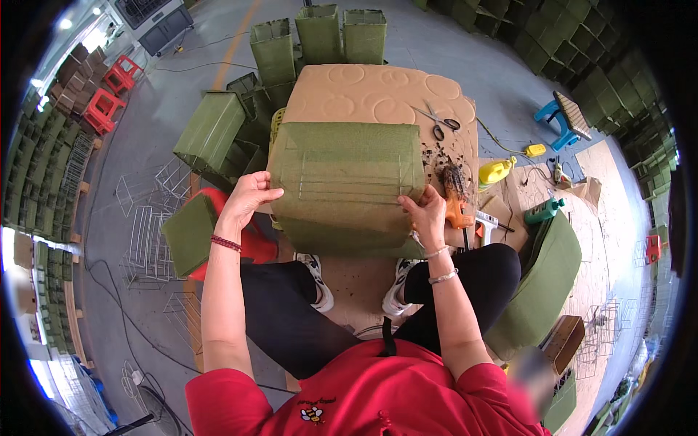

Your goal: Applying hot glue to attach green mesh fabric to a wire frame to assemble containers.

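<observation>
A yellow plastic bottle [496, 171] lies on its side on the brown sheeting to the right of the work block, and a teal bottle [544, 211] lies lower down beside it; their labels are too small to make out. Red plastic stools [109, 94] stand far off at the upper left, near rows of stacked green boxes [320, 36].

The green fabric-covered box [345, 182] rests on the near edge of a tan foam block [378, 91] stamped with circles, just above the person's knees. Its long axis runs left to right across the view, with one broad face turned up toward the camera. The covering is a dull olive felt, and pale wire lines show through it in parallel bands; it may be a wire frame underneath.

The left hand [247, 200] grips the box's left edge, fingers curled over it. The right hand [425, 214] presses the lower right corner, thumb on top. Scissors [438, 121] lie on the block behind, and an orange tool [456, 196] sits just beside the right hand.
</observation>
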Motion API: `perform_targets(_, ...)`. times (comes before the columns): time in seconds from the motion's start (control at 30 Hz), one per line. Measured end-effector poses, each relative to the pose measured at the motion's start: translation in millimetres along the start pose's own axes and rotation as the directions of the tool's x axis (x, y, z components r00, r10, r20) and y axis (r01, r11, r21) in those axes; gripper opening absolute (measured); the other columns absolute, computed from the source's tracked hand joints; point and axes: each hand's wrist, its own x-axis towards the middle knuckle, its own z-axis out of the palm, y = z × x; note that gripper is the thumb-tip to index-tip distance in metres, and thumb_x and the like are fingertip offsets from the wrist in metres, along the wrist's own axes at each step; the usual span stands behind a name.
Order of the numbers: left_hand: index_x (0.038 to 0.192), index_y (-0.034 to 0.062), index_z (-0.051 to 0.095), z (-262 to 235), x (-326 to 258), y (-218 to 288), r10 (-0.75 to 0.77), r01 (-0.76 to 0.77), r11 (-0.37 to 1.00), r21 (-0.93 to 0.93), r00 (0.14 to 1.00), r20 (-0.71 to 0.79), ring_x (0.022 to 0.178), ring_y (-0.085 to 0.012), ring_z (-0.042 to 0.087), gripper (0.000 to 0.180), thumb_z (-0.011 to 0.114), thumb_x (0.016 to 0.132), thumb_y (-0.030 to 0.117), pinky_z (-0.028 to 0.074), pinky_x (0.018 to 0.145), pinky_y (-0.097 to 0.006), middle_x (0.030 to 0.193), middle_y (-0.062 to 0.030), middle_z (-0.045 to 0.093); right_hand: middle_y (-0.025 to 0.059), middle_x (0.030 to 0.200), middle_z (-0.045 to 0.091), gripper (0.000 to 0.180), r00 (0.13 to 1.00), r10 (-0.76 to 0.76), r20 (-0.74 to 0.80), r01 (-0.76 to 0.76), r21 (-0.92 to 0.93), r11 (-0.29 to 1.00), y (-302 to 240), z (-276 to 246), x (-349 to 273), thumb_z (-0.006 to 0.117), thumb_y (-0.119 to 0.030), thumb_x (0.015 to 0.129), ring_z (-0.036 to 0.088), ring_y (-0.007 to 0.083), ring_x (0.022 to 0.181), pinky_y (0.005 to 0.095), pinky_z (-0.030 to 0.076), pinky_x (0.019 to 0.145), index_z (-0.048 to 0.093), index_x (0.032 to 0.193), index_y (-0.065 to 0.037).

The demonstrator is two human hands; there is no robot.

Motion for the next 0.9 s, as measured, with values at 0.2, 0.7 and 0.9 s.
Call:
perform_targets(0.2, 0.106, -0.0007, 0.060, 2.9, 0.1, 4.7, -0.012, 0.012, 1.000, 0.004, 1.000, 0.000, 0.086, -0.0096, 0.061, 0.027, 0.066, 0.080, -0.001, 0.048, 0.079, -0.023, 0.096, -0.0042, 0.066, -0.0016, 0.057, 0.052, 0.026, 0.997, -0.063, -0.041, 0.057, -0.135, 0.989, 3.9, -2.8, 0.6, 0.078, -0.008, 0.071, 0.051, 0.0048, 0.053, 0.0224, 0.040, 0.047, 0.054, 0.075, 0.000)
perform_targets(0.7, 0.104, 0.0022, 0.063, -3.6, 6.7, -7.9, -0.027, 0.028, 0.998, 0.061, 0.999, -0.022, 0.081, -0.0081, 0.061, 0.024, 0.067, 0.081, 0.003, 0.046, 0.075, -0.022, 0.093, -0.0032, 0.068, 0.0034, 0.051, 0.057, 0.037, 0.999, 0.023, -0.032, -0.028, -0.165, 0.986, -5.6, 0.5, -0.6, 0.080, -0.015, 0.071, 0.052, 0.0058, 0.049, 0.0244, 0.036, 0.044, 0.048, 0.058, -0.002)
perform_targets(0.9, 0.105, -0.0018, 0.064, -2.6, 10.6, -11.5, 0.015, -0.014, 0.998, 0.064, 1.000, -0.026, 0.082, -0.0098, 0.063, 0.025, 0.065, 0.081, 0.000, 0.047, 0.078, -0.023, 0.096, -0.0064, 0.068, 0.0072, 0.052, 0.056, 0.036, 0.997, -0.008, -0.082, -0.022, -0.357, 0.934, -16.6, 4.5, -2.7, 0.080, -0.016, 0.069, 0.053, 0.0091, 0.050, 0.0275, 0.039, 0.047, 0.049, 0.063, 0.000)
